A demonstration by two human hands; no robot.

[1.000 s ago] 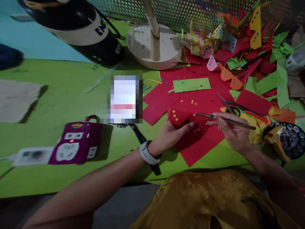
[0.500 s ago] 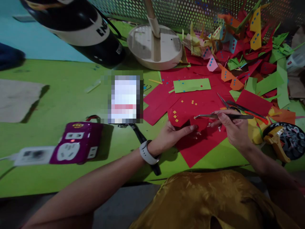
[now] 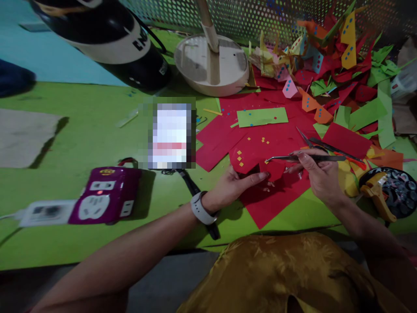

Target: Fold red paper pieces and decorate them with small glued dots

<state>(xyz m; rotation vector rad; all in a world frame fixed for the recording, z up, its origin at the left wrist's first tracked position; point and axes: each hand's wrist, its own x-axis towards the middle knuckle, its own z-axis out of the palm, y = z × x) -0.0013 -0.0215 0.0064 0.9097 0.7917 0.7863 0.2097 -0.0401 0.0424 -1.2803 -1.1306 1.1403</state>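
My left hand (image 3: pixel 236 184) is closed on a red paper cutout (image 3: pixel 250 158), its thumb lying over the near edge. Three small yellow diamonds (image 3: pixel 239 158) form a row on the cutout's left part. Metal tweezers (image 3: pixel 306 158) are pinched in my right hand (image 3: pixel 321 176) and point left. Their bent tip meets the right part of the cutout, where a small yellow speck shows. Loose yellow paper bits (image 3: pixel 263 139) lie just beyond on a red sheet (image 3: pixel 263 208). A green paper strip (image 3: pixel 262 117) carries a few tiny blue and red bits.
Scissors (image 3: pixel 339 153) lie by my right hand, near a round dark tape dispenser (image 3: pixel 389 191). Coloured paper cutouts (image 3: pixel 316 65) heap at the back right. A lamp base (image 3: pixel 211 65), a dark bottle (image 3: pixel 114 43), a blurred phone (image 3: pixel 171 134) and a purple power socket (image 3: pixel 106 195) stand leftward.
The tweezers' tip has shifted very slightly, and a yellow speck now shows at it on the red cutout. My left hand has hardly moved.
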